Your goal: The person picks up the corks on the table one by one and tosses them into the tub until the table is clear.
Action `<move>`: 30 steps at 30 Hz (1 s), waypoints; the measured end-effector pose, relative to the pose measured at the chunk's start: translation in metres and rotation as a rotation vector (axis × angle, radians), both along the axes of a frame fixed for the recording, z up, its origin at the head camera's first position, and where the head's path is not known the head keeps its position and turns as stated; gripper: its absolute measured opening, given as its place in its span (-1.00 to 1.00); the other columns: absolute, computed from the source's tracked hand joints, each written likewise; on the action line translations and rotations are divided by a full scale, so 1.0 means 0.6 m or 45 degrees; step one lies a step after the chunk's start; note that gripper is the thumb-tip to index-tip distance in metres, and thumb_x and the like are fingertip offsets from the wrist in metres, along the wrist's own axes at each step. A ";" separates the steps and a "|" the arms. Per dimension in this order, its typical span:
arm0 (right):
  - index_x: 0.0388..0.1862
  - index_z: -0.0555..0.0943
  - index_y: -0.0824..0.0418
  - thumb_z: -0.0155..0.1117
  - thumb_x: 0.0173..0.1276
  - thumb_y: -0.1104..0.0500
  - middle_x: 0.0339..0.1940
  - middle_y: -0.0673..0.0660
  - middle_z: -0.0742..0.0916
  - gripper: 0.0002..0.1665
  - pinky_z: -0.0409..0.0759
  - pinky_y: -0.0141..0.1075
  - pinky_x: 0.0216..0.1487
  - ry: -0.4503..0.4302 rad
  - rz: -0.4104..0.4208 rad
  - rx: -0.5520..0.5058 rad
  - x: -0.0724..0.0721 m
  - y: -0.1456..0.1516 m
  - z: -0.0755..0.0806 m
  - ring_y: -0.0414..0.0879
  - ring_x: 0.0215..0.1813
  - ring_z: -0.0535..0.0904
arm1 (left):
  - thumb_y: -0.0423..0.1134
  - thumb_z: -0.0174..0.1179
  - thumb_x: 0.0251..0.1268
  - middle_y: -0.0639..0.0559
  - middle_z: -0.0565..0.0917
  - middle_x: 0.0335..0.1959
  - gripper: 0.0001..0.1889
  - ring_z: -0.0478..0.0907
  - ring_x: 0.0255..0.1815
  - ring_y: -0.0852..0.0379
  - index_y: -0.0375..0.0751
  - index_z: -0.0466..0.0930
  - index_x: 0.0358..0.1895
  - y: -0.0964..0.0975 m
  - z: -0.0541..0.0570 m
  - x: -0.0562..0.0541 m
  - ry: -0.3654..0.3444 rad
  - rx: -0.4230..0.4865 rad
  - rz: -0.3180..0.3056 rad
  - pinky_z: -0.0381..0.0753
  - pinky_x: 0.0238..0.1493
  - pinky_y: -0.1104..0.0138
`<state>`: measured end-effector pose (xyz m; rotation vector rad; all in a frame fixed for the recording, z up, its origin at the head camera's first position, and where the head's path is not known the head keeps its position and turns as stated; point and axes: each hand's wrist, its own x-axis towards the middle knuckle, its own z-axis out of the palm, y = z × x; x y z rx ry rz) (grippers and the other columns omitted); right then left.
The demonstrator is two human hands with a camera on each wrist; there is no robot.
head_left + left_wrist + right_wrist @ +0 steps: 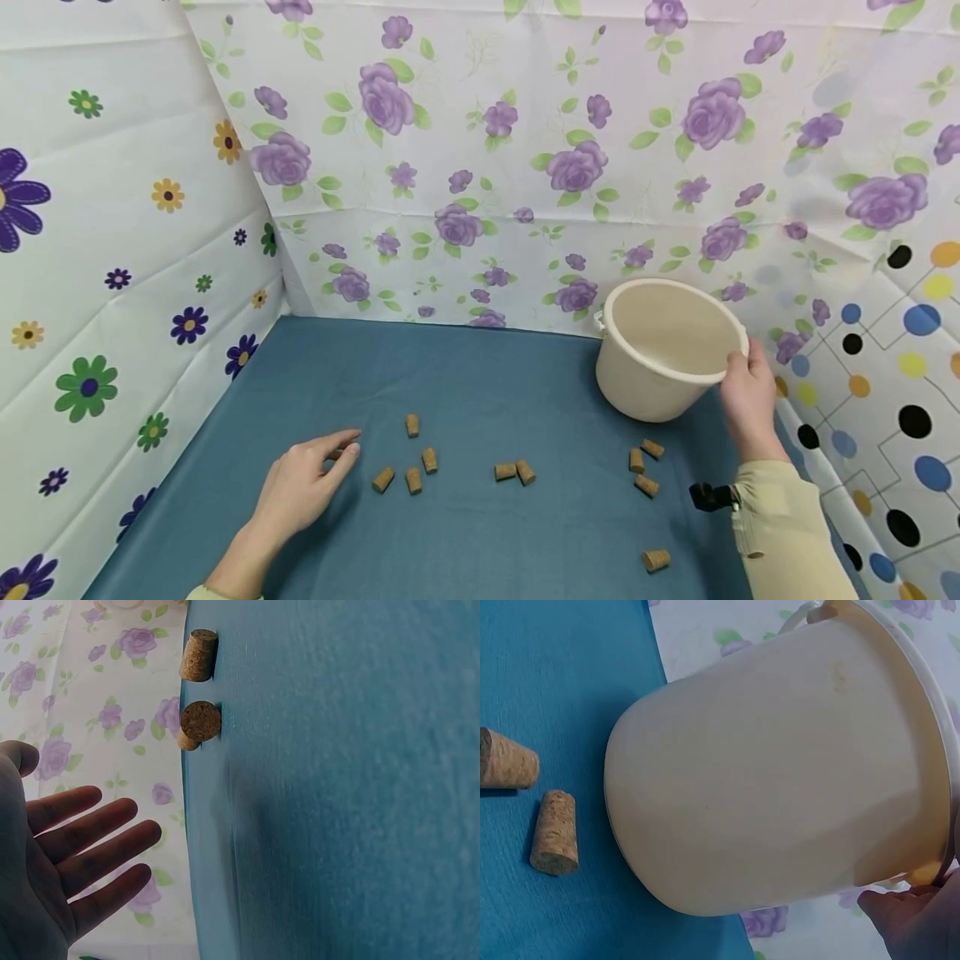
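My right hand grips the rim of a cream plastic bucket at the back right of the table. The right wrist view shows the bucket's smooth side close up, with fingers at its rim. The bucket's visible inside is bare. My left hand hovers over the left part of the cloth, fingers relaxed and holding nothing; the left wrist view shows its palm and spread fingers. Just to its right lie several corks. A pair of corks lies mid-table, and three corks sit in front of the bucket.
A single cork lies near the front right. Blue cloth covers the table. A floral sheet hangs behind, with patterned sheets at the left and right sides. A black strap mount is on the right wrist.
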<state>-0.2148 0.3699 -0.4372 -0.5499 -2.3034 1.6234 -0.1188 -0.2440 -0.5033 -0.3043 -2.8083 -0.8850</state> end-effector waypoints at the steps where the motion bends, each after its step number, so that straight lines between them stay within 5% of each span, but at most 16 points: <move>1: 0.84 -0.06 -0.01 -0.36 0.75 -0.07 0.79 0.17 0.10 -0.25 0.00 0.09 0.70 -0.002 0.011 0.002 -0.001 -0.003 0.000 0.12 0.74 0.01 | 0.10 0.12 0.70 0.02 0.82 0.06 -0.57 0.78 -0.12 0.13 -0.07 0.77 0.28 0.001 0.000 0.000 -0.001 0.001 -0.002 0.76 -0.29 0.17; 30: 0.83 -0.10 0.01 -0.32 0.80 -0.17 0.81 0.13 -0.01 -0.23 -0.01 0.30 0.65 -0.036 0.319 0.034 -0.007 -0.095 0.004 0.20 0.77 -0.16 | 0.12 0.12 0.69 0.10 0.82 0.02 -0.57 0.77 -0.10 0.15 -0.02 0.75 0.31 0.021 0.000 0.001 -0.063 0.016 -0.016 0.76 -0.28 0.21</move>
